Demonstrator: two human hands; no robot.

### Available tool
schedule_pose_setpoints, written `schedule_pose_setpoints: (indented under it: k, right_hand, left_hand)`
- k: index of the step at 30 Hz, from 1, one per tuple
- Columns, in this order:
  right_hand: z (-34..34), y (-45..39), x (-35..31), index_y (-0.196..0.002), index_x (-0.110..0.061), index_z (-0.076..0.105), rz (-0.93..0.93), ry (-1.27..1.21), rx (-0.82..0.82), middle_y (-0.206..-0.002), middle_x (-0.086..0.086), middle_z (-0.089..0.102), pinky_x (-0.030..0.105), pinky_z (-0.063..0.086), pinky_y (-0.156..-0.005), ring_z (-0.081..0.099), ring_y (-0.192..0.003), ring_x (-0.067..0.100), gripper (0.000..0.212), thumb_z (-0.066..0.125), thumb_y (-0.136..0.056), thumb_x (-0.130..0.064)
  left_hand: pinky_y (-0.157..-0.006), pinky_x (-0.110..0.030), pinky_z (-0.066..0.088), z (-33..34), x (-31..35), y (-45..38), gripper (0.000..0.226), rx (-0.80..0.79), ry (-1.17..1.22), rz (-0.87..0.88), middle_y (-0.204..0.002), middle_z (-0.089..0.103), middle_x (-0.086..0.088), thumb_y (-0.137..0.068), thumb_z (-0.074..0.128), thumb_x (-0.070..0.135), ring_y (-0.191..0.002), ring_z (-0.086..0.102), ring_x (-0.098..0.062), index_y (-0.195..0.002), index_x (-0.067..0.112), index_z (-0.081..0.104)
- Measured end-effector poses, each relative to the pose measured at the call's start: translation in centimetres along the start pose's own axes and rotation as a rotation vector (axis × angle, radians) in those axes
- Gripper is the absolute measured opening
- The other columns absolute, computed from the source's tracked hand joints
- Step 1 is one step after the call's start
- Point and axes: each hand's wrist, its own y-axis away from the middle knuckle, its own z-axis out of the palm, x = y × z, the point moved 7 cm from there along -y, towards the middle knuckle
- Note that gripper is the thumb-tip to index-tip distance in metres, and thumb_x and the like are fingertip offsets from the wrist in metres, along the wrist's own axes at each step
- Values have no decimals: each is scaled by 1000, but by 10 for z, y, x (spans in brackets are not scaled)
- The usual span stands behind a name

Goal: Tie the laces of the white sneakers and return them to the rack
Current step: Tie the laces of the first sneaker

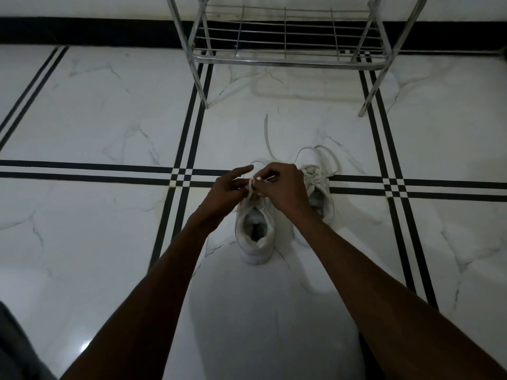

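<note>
Two white sneakers stand on the floor with their heels toward me. Over the left sneaker (255, 234) my left hand (227, 192) and my right hand (284, 189) meet and pinch its white laces (251, 185) between the fingertips. One loose lace end (266, 135) trails away across the floor toward the rack. The right sneaker (319, 187) sits just behind my right hand, partly hidden by it, with its laces in loose loops. The chrome wire shoe rack (285, 61) stands beyond the sneakers, and its lowest shelf is bare.
The floor is glossy white marble tile (96, 111) with black double stripes. A black skirting band (82, 31) runs along the wall behind the rack. The rack's front legs (201, 86) stand on the floor left and right of the sneakers. Dark fabric shows at the bottom left corner.
</note>
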Motion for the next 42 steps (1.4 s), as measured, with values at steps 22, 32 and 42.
schedule_pose_setpoints:
  k: [22,32,42]
  right_hand:
    - [-34,15,36,-79,-9,53,103,768,-62,-85,20,58,28,35,-54,56,-75,34,8,54,-87,-7]
    - [-25,17,20,-87,2,63,-62,777,-65,-77,20,58,29,45,-59,61,-75,34,20,44,-80,1]
    - [5,25,26,-120,-22,68,-178,940,-454,-134,2,57,45,38,-101,42,-128,30,29,61,-91,-24]
  left_hand:
    - [-100,-47,39,-52,-14,41,12,541,-815,-131,-75,70,13,-88,71,27,-87,60,-14,-87,33,82]
    - [-89,-47,52,-50,-35,40,12,446,-609,-208,-65,67,27,-89,71,27,-82,65,-8,-85,35,79]
    - [-109,-57,33,-22,-24,27,24,286,-830,-35,-97,76,9,-98,61,21,-108,65,-17,-116,34,70]
